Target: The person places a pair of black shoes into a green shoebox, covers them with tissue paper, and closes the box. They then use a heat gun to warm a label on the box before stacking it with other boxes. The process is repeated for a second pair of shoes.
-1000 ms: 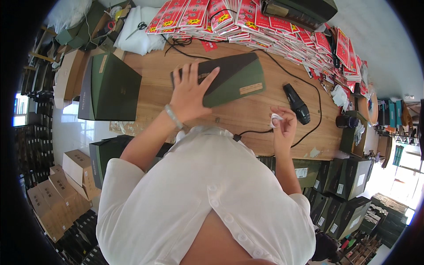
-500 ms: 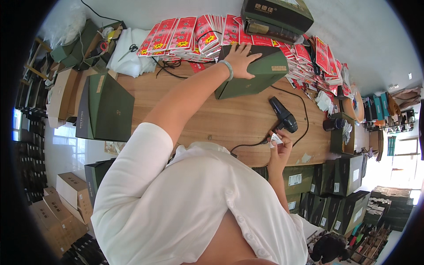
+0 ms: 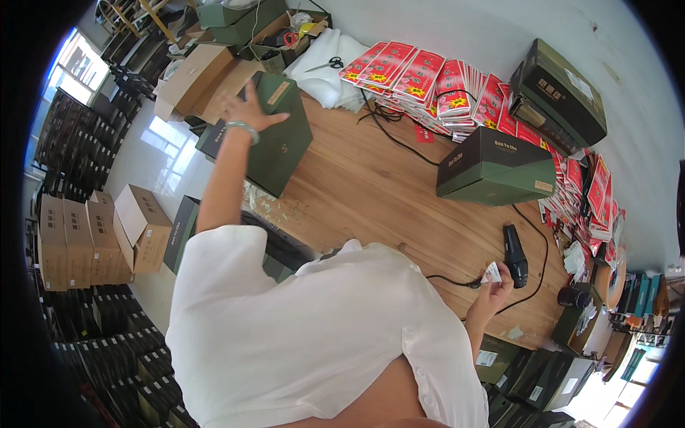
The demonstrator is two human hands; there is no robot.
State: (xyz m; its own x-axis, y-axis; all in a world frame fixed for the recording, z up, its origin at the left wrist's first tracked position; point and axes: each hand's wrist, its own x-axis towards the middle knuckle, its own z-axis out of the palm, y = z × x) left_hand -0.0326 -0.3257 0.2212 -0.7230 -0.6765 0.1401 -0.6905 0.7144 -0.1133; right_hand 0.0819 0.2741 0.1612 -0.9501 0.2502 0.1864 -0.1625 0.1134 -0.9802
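Left hand at far left, fingers spread wide, nothing gripped, over the upper left part of a green box; can't tell if the fingertips touch it. That box stands at the left end of the wooden table, tan label near its far edge. Pale bracelet on the left wrist. Right hand at near right, thumb and fingers pinched on a small white paper, held up just left of a black hair dryer. Dryer lies on the table, black cord curving round its right side. Second green box on the right part of the table, dark top, tan label at its right end, well apart from both hands, just on the near side of the red packets. Packets are piled in a long row along the far side, against the wall. Scissors on a white sheet bundle left of them; two dark boxes stacked on the far right. Dark jar at right edge of table. Brown cartons on the floor at left.
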